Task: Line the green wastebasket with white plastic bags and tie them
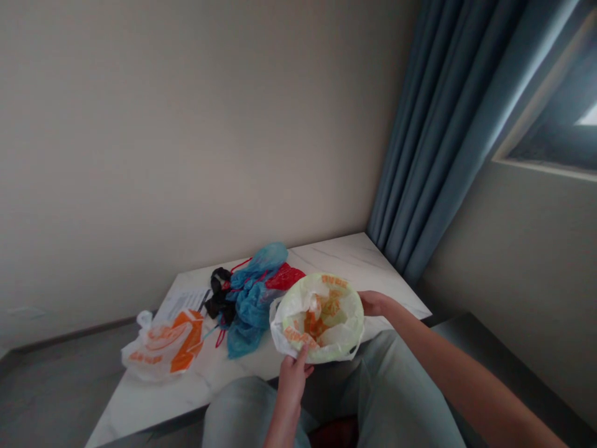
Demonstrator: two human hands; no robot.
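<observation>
Above my lap I hold a round, pale green trash bin [355, 305], tilted so its mouth faces me. A white plastic bag [280, 326] with orange print lines it and is folded over the rim. My left hand [295, 373] grips the near rim, thumb on the bag and fingers curled under. Around the right side of the bin is my right hand [372, 303], its fingertips hidden behind it. Left of the bin lie crumpled blue plastic bags [254, 305], with a red bag [285, 277] and black bags [220, 302] against them.
A white marble-patterned table [336, 249] stands against the wall. On its left side are another white-and-orange plastic bag [163, 342] and a printed sheet [180, 305]. A blue curtain [433, 137] hangs at the right, by a window [559, 118]. My knees are under the bin.
</observation>
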